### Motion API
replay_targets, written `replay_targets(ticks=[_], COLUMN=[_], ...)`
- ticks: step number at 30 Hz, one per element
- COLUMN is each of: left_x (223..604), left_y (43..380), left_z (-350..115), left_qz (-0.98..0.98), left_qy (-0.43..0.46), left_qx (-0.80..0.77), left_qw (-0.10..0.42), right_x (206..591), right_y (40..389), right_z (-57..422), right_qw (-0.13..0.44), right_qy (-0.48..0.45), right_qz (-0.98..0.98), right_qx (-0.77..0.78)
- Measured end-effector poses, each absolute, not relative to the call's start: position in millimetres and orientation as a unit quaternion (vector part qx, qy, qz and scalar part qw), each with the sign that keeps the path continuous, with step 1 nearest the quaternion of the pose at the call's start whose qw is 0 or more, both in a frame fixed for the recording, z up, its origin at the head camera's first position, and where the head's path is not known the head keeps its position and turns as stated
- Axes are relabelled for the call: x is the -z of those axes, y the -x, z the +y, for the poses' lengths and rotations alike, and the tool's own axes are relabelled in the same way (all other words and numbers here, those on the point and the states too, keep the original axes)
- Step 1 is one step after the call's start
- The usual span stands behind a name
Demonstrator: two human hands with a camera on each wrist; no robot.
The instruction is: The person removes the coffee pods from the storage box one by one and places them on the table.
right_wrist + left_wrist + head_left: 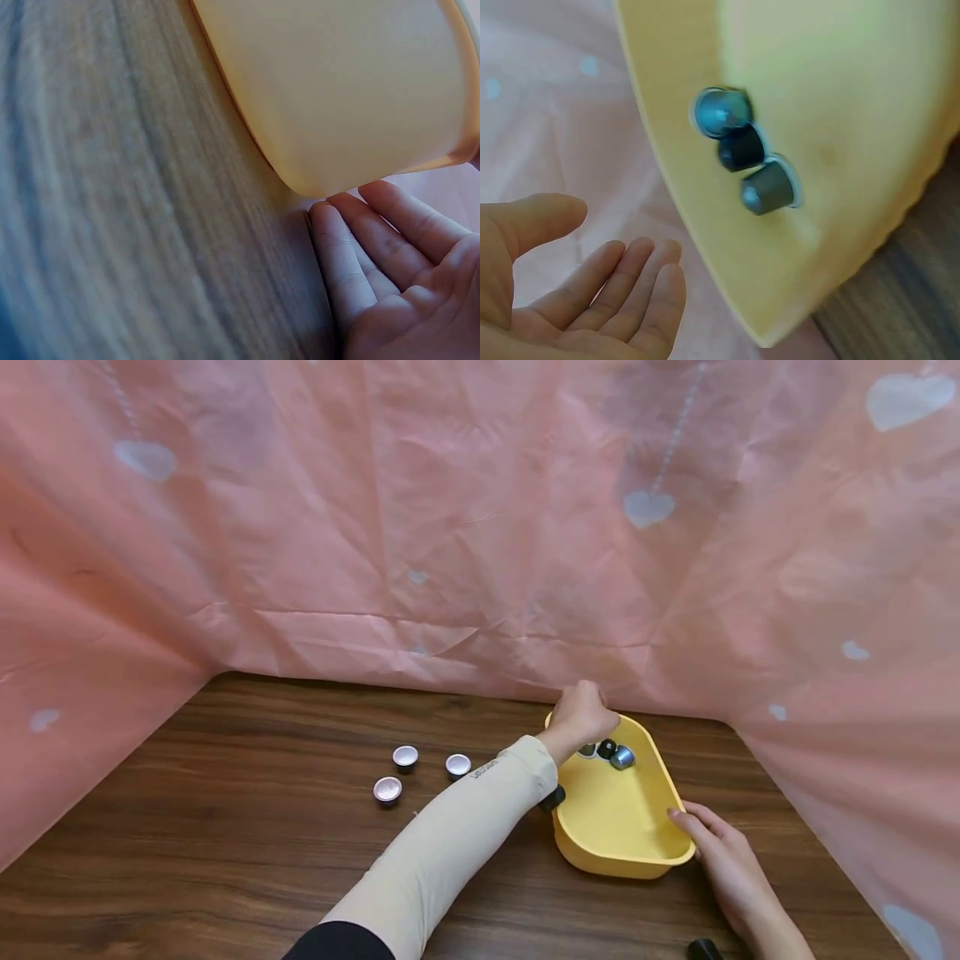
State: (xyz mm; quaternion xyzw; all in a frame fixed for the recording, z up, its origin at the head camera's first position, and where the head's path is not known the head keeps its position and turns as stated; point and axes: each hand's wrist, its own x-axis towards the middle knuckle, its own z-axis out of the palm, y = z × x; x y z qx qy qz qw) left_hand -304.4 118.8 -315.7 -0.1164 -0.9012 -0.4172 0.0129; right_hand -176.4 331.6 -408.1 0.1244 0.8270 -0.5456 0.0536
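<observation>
My left hand [585, 712] hangs over the far end of a yellow plastic bin [611, 810]. In the left wrist view the fingers [649, 307] are loosely bent beside the rim, with nothing between them and the thumb. Inside the bin three coffee capsules lie close together: a blue one [724, 112], a black one [742, 148] and a grey-green one [771, 187]. My right hand [723, 860] holds the bin's near right corner, thumb over the rim and fingers against the outside wall, as the right wrist view shows fingertips [326, 214] at its underside.
Left of the bin, three more capsules stand lid up on the brown wooden table [247, 827]: one [405, 757] at the back, one [387, 790] nearer me, one [457, 766] beside my left sleeve [457, 835]. Pink curtain [450, 527] encloses the table's back and sides.
</observation>
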Motion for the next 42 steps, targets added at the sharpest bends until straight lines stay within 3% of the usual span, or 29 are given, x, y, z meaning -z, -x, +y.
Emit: replay_targets(ticks=[7, 16, 23, 34, 42], left_x=[307.6, 367.1, 369.9, 366.1, 360.2], left_y=[309.9, 365.7, 356.6, 340.7, 326.3], left_z=[139.8, 170.6, 160.5, 143.0, 129.9], left_qz=[-0.927, -0.933, -0.950, -0.964, -0.975], left_qy=[0.099, 0.051, 0.065, 0.088, 0.101], left_qx=[0.361, 0.355, 0.304, 0.244, 0.193], left_qw=[-0.006, 0.019, -0.026, -0.050, -0.032], right_x=[404.5, 405.0, 401.0, 401.5, 400.8], right_y=[174.0, 170.8, 168.9, 169.5, 170.8], right_z=[332.0, 318.5, 312.4, 299.1, 289.5], right_qw=[0.050, 0.036, 0.044, 0.043, 0.046], right_qy=[-0.124, -0.128, -0.132, -0.136, -0.129], right_qz=[0.828, 0.825, 0.828, 0.844, 0.852], right_qx=[0.545, 0.549, 0.543, 0.518, 0.505])
